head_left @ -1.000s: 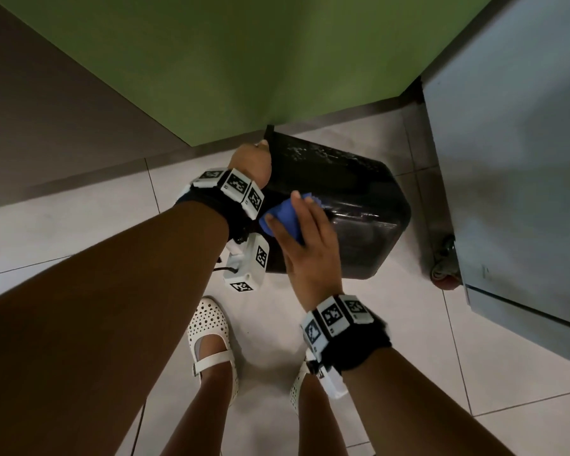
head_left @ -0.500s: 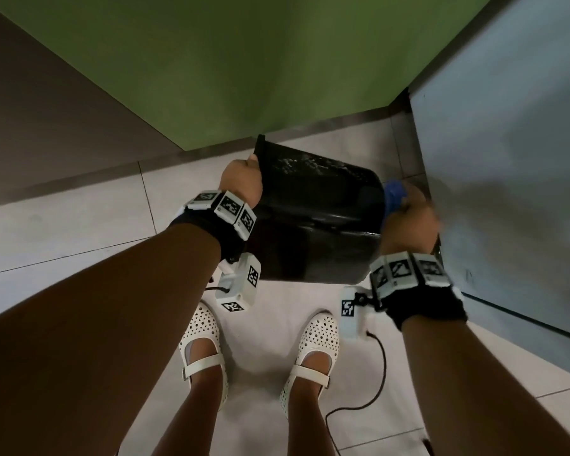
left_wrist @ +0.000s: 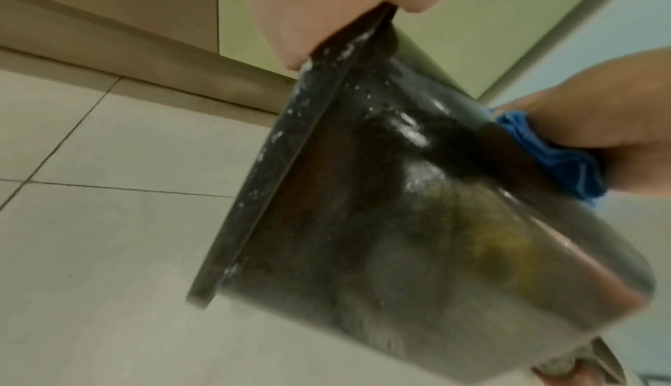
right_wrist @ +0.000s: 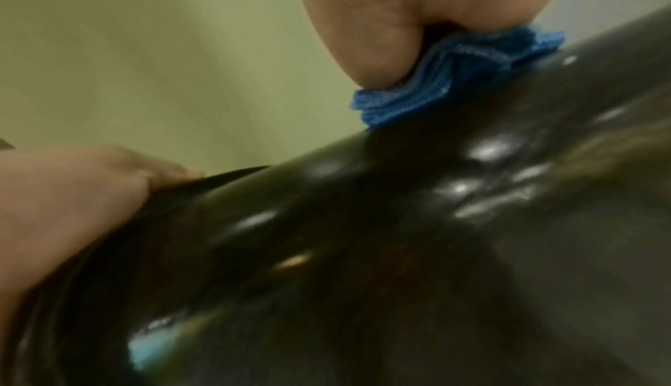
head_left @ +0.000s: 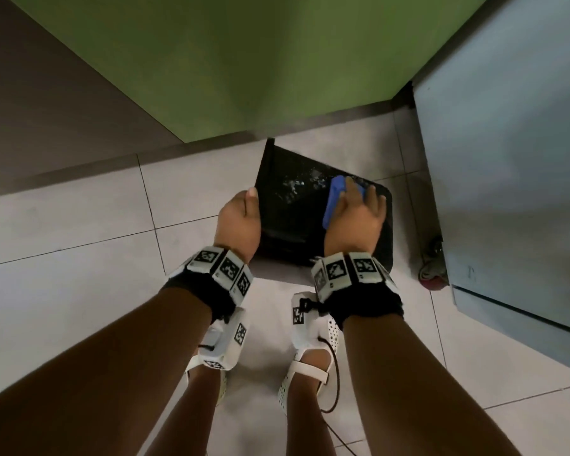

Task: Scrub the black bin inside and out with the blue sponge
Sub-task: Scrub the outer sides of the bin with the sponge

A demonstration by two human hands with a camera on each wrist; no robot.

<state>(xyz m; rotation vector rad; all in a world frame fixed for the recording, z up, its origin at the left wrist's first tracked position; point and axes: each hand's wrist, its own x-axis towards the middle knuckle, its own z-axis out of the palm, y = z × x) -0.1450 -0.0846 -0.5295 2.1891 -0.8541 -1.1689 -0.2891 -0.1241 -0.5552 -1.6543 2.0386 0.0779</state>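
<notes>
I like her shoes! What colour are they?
White, with little holes. The right shoe shows best in the head view, below the wrists.

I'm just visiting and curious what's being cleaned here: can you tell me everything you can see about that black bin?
The black bin is glossy, smooth plastic by the look of it, with rounded corners and a flat lip around its opening. It is held tipped on its side above the tiled floor, opening toward the left. White suds fleck its wet outer wall and lip. The left hand grips the lip, and the right hand presses the blue sponge against the outside wall. Its inside is hidden.
</notes>
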